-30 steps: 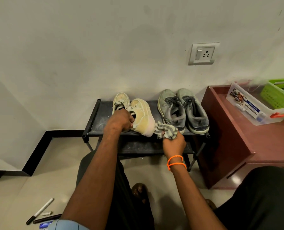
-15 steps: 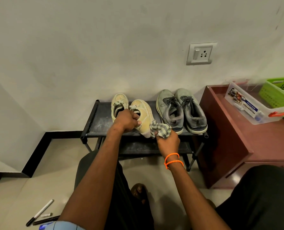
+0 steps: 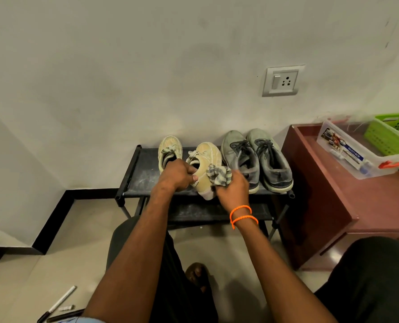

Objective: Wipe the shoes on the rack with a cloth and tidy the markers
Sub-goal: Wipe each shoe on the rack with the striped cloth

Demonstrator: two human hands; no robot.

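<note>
A black shoe rack (image 3: 138,180) stands against the wall with two pairs on its top shelf. My left hand (image 3: 176,174) grips the right beige shoe (image 3: 206,166) at its opening and holds it tilted over the rack's front edge. My right hand (image 3: 232,188) holds a grey checked cloth (image 3: 218,174) bunched against that shoe's side. The other beige shoe (image 3: 169,149) sits behind my left hand. Two grey sneakers (image 3: 255,159) stand to the right. Several markers (image 3: 60,304) lie on the floor at the bottom left.
A dark red wooden cabinet (image 3: 328,194) stands right of the rack, carrying a clear plastic box (image 3: 352,152) and a green basket (image 3: 394,134). A wall socket (image 3: 283,81) is above. My knees and a bare foot (image 3: 197,275) fill the foreground.
My left hand has shifted its grip to the beige shoe's opening and tilted it up. The right hand with the cloth has moved left onto the shoe's side.
</note>
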